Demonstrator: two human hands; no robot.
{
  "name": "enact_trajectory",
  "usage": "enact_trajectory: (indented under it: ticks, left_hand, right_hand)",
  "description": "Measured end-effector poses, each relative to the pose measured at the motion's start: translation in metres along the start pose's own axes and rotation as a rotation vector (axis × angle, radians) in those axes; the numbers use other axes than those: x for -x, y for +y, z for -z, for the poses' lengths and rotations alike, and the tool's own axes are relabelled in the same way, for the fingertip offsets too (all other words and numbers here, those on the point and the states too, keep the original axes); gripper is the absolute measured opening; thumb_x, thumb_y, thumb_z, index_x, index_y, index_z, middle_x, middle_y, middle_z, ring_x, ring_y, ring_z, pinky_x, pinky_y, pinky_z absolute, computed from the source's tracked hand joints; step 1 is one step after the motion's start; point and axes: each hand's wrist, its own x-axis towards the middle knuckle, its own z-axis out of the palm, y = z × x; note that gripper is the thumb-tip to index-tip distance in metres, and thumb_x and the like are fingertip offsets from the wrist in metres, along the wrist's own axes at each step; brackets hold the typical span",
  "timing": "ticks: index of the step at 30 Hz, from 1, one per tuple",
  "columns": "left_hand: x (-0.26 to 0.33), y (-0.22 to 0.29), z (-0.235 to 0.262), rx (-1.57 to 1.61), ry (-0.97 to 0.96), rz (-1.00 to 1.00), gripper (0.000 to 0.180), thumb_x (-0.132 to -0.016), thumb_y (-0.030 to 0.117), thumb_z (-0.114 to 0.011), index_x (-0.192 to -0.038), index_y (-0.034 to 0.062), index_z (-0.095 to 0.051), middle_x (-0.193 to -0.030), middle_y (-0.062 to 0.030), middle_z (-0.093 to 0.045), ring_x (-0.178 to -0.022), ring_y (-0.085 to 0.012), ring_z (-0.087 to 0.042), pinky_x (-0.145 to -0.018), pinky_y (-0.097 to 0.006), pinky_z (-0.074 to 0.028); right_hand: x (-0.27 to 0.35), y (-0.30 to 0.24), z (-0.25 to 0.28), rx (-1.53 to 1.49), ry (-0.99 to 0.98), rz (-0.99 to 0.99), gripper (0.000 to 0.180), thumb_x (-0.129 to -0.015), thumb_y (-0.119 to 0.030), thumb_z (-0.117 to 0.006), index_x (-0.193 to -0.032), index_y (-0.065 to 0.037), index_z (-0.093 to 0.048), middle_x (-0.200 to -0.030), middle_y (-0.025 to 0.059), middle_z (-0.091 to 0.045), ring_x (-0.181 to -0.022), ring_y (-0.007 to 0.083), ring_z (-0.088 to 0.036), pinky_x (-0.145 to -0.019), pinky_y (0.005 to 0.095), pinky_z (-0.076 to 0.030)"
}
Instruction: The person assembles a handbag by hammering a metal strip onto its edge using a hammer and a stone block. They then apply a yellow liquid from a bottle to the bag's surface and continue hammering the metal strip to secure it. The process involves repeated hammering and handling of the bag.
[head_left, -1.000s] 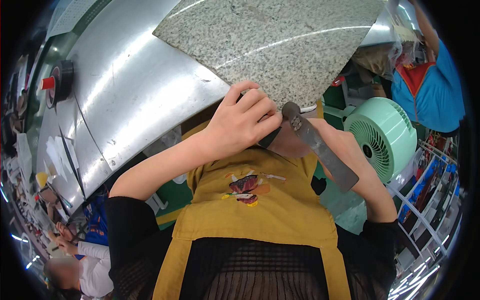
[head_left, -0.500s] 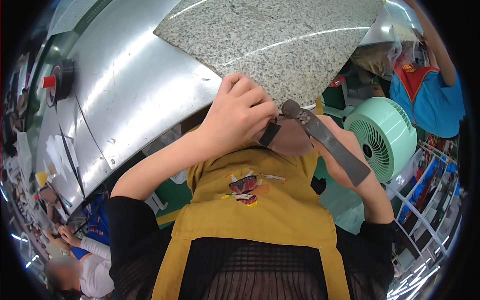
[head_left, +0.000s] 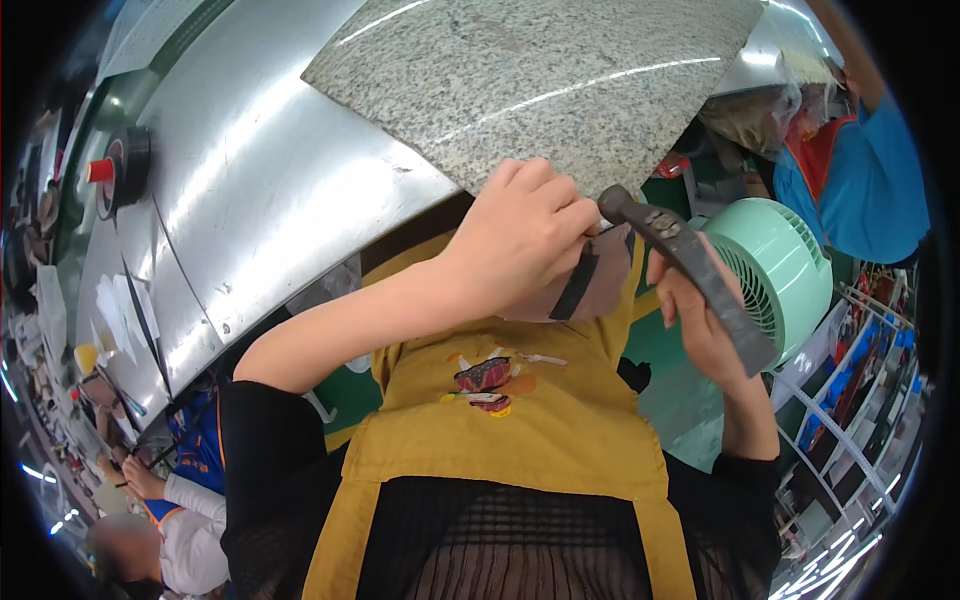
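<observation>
At the near corner of the stone slab (head_left: 530,100): one left hand (head_left: 525,240), bare, back upward, fingers bent and drawn together on a brown piece (head_left: 610,262); the fingertips' exact hold is hidden. Brown piece: thin, soft-looking, held in front of the apron just below the slab's corner, partly covered by the left hand; it bears one black strip (head_left: 577,290), set aslant. One right hand (head_left: 700,315), bare, fingers curled, holding a hammer (head_left: 705,275); part of the grip is hidden behind the handle. Hammer: dark grey, broad flat handle sloping down to the right, rounded head uppermost, near the left fingertips; whether the two touch cannot be told. One apron (head_left: 520,430), mustard, with a coloured motif, worn over a black top. One table (head_left: 270,170), metal, left of and beneath the slab. One roll (head_left: 130,172), black, with a red core, at the table's far left. One fan (head_left: 775,275), pale green, just beyond the right hand. One co-worker (head_left: 860,180) in blue and red, upper right; another person (head_left: 190,550) in white, lower left. One rack (head_left: 850,400), metal, loaded, at right.
</observation>
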Motion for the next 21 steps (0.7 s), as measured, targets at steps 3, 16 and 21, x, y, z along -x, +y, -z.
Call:
enact_trajectory:
  ticks: [3,16,21]
  left_hand:
    - [-0.002,-0.003,-0.006,-0.055,0.022,-0.021,0.015,-0.073,0.011,-0.07,-0.086,0.0117,-0.062,-0.086,-0.0022,-0.057,-0.088,-0.0225,-0.052,-0.081,-0.035,-0.039]
    - [0.012,0.002,-0.002,-0.303,0.1,-0.192,0.026,-0.063,0.011,-0.063,-0.089,0.0097,-0.062,-0.085,-0.0004,-0.054,-0.083,-0.0199,-0.052,-0.082,-0.038,-0.043]
    - [0.012,0.005,-0.004,-0.363,0.124,-0.2,0.023,-0.065,0.011,-0.063,-0.088,0.0092,-0.061,-0.084,-0.0009,-0.053,-0.082,-0.0194,-0.052,-0.082,-0.039,-0.043]
  right_hand:
    - [0.0,0.006,-0.006,0.198,-0.001,0.134,0.021,-0.095,-0.011,-0.05,-0.112,0.0,-0.05,-0.076,0.0074,-0.053,-0.063,0.0181,-0.052,-0.058,0.0309,-0.042]
    - [-0.008,0.003,-0.003,0.304,-0.105,0.163,0.033,-0.09,-0.007,-0.056,-0.122,-0.003,-0.05,-0.102,0.0184,-0.063,-0.085,0.0368,-0.065,-0.067,0.0386,-0.052]
    - [-0.002,-0.007,-0.004,0.142,0.027,0.191,0.017,-0.094,-0.007,-0.046,-0.109,-0.001,-0.05,-0.071,0.0132,-0.053,-0.062,0.0284,-0.054,-0.055,0.0331,-0.039]
